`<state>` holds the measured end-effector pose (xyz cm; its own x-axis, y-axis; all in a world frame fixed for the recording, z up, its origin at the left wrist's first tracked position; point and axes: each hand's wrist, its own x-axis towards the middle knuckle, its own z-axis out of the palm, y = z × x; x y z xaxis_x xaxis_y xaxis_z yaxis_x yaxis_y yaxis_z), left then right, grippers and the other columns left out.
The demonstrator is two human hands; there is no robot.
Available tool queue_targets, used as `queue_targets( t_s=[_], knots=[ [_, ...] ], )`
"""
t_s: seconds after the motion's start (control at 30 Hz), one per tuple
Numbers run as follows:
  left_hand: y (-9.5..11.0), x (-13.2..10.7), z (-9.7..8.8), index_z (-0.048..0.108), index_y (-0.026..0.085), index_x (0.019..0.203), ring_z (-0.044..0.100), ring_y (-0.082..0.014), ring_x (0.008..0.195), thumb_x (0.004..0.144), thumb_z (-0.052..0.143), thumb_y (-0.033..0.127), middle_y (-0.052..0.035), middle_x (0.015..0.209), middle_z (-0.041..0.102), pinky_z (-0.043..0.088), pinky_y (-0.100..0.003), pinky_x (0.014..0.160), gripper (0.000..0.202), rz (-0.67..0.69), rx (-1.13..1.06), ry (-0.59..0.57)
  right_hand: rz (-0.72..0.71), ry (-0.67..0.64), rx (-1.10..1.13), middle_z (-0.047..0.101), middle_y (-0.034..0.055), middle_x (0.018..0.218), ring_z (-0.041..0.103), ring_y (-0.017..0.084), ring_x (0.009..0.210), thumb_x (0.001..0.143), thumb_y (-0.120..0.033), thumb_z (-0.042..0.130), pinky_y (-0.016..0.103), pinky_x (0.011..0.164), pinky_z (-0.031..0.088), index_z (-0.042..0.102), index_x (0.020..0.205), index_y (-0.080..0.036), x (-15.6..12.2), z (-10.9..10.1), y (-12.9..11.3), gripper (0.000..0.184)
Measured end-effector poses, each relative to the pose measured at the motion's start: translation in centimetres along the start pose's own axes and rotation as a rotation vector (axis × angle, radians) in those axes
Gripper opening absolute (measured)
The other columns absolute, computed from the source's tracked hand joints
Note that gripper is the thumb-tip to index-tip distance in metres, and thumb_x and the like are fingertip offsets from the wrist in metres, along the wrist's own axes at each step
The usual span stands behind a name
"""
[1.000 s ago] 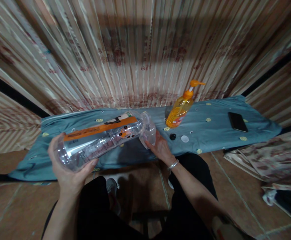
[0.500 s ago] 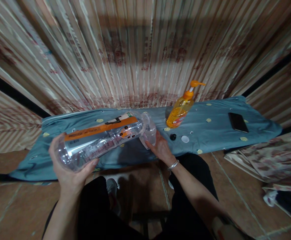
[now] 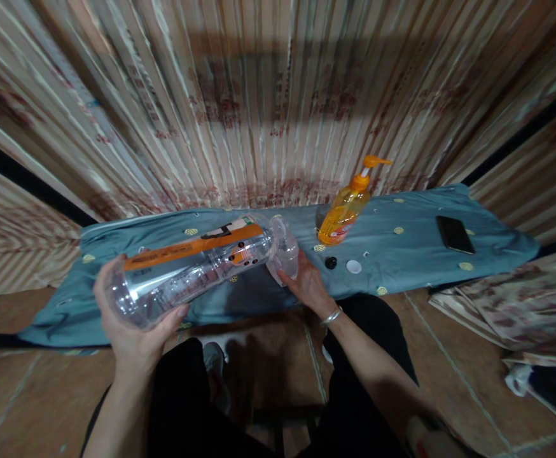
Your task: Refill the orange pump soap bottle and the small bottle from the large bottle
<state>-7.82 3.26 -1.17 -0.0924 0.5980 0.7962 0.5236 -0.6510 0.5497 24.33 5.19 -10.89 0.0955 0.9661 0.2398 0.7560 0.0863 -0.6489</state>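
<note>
My left hand [image 3: 132, 331] grips the base of a large clear plastic bottle [image 3: 192, 267] with an orange label. The bottle is tipped on its side, its neck pointing right. Its mouth meets a small clear cup [image 3: 286, 254] that my right hand [image 3: 306, 283] holds from below, fingers wrapped round it. Both sit over the front edge of a teal cloth [image 3: 402, 254] spread on a low surface. A bracelet is on my right wrist.
An orange pump bottle [image 3: 343, 210] stands on the cloth, with a small black cap [image 3: 330, 262] and a white cap [image 3: 353, 266] in front of it. A dark phone [image 3: 453, 233] lies at the right. Striped curtains hang behind. Folded fabric [image 3: 507, 312] lies on the tiled floor.
</note>
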Motion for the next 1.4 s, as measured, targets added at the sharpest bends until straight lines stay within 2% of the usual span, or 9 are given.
queue_targets(
  t_s=[0.17,0.33,0.53,0.8,0.97,1.13,1.27,1.4],
  knots=[
    [0.4,0.2,0.2,0.054,0.031,0.157,0.060,-0.0288,0.132,0.065,0.095,0.041,-0.0069,0.143,0.060,0.045,-0.050,0.122,0.102,0.023,-0.043,-0.008,0.012,-0.018,0.005,0.075,0.0249,0.129,0.075,0.039,0.120,0.094,-0.037,0.070,0.058,0.107,0.059,0.045,0.158,-0.008,0.0,-0.1,0.0,0.075],
    [0.5,0.2,0.3,0.054,0.032,0.157,0.059,-0.0289,0.134,0.064,0.096,0.040,-0.0062,0.145,0.059,0.043,-0.049,0.123,0.103,-0.004,-0.053,-0.009,0.009,-0.027,0.009,0.076,0.0237,0.127,0.074,0.038,0.120,0.096,-0.036,0.068,0.056,0.106,0.059,0.045,0.158,-0.008,0.0,-0.4,-0.3,0.072],
    [0.1,0.0,0.1,0.054,0.031,0.157,0.058,-0.0297,0.137,0.062,0.096,0.040,-0.0058,0.147,0.058,0.040,-0.049,0.125,0.104,-0.024,-0.058,-0.012,0.006,-0.019,0.015,0.074,0.0279,0.129,0.074,0.040,0.121,0.095,-0.036,0.069,0.056,0.106,0.060,0.047,0.156,-0.003,0.0,-0.3,-0.1,0.072],
    [-0.4,-0.4,-0.2,0.052,0.033,0.158,0.052,-0.0319,0.144,0.060,0.097,0.045,-0.0057,0.153,0.056,0.035,-0.048,0.127,0.109,-0.043,-0.007,-0.012,0.000,-0.007,0.005,0.077,0.0224,0.124,0.075,0.038,0.117,0.095,-0.037,0.068,0.058,0.105,0.060,0.047,0.156,-0.011,0.0,-0.1,0.1,0.070],
    [-0.4,-0.5,-0.3,0.051,0.031,0.159,0.050,-0.0340,0.146,0.059,0.097,0.048,-0.0072,0.155,0.054,0.034,-0.051,0.127,0.111,-0.070,-0.001,-0.017,0.020,-0.026,0.000,0.076,0.0253,0.127,0.075,0.039,0.120,0.094,-0.037,0.068,0.057,0.107,0.059,0.047,0.155,-0.005,0.0,-0.4,-0.3,0.072],
    [-0.2,-0.3,-0.2,0.053,0.028,0.156,0.053,-0.0336,0.142,0.055,0.098,0.050,-0.0080,0.151,0.056,0.036,-0.053,0.127,0.113,-0.080,0.025,-0.003,0.029,-0.021,-0.003,0.075,0.0231,0.129,0.075,0.037,0.122,0.094,-0.035,0.071,0.056,0.106,0.061,0.048,0.157,-0.012,0.0,-0.6,-0.5,0.071],
    [-0.3,-0.3,-0.3,0.059,0.026,0.151,0.056,-0.0339,0.137,0.052,0.097,0.052,-0.0088,0.145,0.059,0.038,-0.054,0.125,0.109,-0.091,0.022,0.040,0.035,-0.029,-0.007,0.075,0.0247,0.130,0.074,0.040,0.123,0.093,-0.037,0.073,0.057,0.106,0.060,0.048,0.157,-0.009,-0.1,-0.6,-0.4,0.074],
    [-0.2,-0.3,-0.2,0.058,0.028,0.152,0.055,-0.0355,0.138,0.052,0.098,0.051,-0.0082,0.147,0.058,0.038,-0.055,0.125,0.111,-0.097,0.015,0.029,0.030,-0.028,-0.007,0.074,0.0248,0.131,0.074,0.039,0.123,0.094,-0.037,0.071,0.059,0.109,0.058,0.047,0.158,-0.010,-0.1,-0.5,-0.3,0.073]
  ],
)
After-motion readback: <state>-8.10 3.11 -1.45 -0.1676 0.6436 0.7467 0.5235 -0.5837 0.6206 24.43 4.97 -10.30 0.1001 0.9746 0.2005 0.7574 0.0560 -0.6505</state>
